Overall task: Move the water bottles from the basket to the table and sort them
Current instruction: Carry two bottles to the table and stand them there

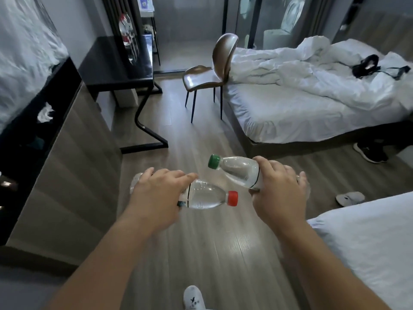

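We count two: left grip (156,195) clamped on the red-capped bottle (205,196), right grip (279,189) clamped on the green-capped bottle (239,168), both clear, lying sideways over the floor (201,247), caps toward each other.

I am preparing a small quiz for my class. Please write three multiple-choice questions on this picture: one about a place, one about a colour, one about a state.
1. Where is the chair? A) on the table B) beside the bed C) behind a door
2. The left hand holds a bottle; its cap is: A) green B) red C) blue
3. The right hand is: A) open, empty B) flat on the bed C) gripping a green-capped bottle
Answers: B, it stands at the bed's edge; B, the cap shows red; C, its fingers wrap it.
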`<state>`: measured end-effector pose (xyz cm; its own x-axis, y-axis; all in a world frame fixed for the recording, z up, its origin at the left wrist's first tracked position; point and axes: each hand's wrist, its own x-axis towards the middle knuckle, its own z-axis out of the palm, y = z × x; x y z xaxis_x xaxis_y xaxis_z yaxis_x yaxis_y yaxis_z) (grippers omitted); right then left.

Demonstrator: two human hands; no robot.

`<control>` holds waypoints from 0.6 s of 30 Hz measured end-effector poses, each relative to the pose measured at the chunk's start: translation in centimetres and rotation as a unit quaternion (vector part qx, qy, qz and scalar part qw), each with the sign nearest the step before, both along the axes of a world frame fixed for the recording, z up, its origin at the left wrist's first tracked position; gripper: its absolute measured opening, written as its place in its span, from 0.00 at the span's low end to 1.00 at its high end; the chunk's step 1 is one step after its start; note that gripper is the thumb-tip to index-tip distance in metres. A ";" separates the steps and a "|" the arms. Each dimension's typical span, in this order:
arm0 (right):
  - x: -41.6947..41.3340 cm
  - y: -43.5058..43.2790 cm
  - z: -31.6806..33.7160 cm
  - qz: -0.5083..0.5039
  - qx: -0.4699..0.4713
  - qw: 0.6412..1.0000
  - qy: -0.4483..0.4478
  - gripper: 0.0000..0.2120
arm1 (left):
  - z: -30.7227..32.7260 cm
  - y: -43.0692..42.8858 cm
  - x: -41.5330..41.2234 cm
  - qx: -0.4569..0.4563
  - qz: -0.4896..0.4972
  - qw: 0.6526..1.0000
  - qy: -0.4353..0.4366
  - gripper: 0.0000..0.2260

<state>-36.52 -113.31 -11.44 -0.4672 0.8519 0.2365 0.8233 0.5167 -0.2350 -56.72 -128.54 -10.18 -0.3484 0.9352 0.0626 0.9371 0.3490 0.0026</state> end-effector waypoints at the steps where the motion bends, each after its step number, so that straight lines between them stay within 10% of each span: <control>1: -1.1 0.8 0.2 -0.005 -0.001 1.000 0.003 0.34 | 0.1 1.1 -1.3 0.002 -0.004 1.000 0.001 0.34; 18: -19.4 21.3 -2.4 -0.009 -0.027 0.999 0.016 0.36 | -1.1 22.1 -19.3 -0.020 -0.011 1.000 -0.004 0.34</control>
<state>-55.95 -91.98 -13.88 -0.4444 0.8724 0.2036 0.8244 0.4872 -0.2880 -76.01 -106.44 -11.27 -0.3278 0.9445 0.0228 0.9447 0.3279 -0.0027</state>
